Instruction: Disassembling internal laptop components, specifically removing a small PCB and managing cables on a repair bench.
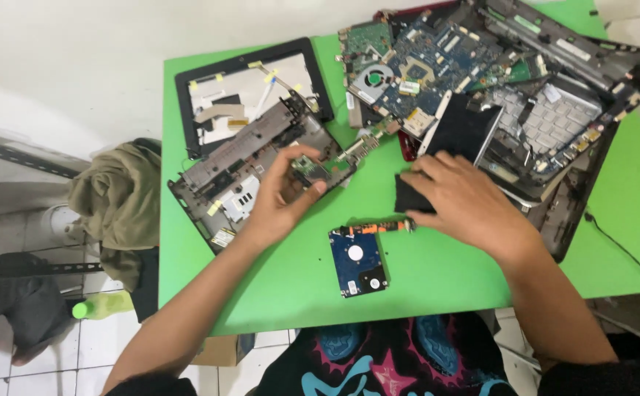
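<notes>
On our green table (pixel 423 279), laptops lie mostly stripped; our left hand (pixel 280 202) pinches a small circuit board (pixel 311 170), our right hand (pixel 466 198) presses flat on a black part (pixel 410 199).

A person's left hand (pixel 285 192) pinches a small green circuit board (pixel 311 170) over a green table (pixel 437 271). The right hand (pixel 461 198) presses a black pad (pixel 410 198); a blue hard drive (pixel 359 260) lies just below, between both hands.
</notes>
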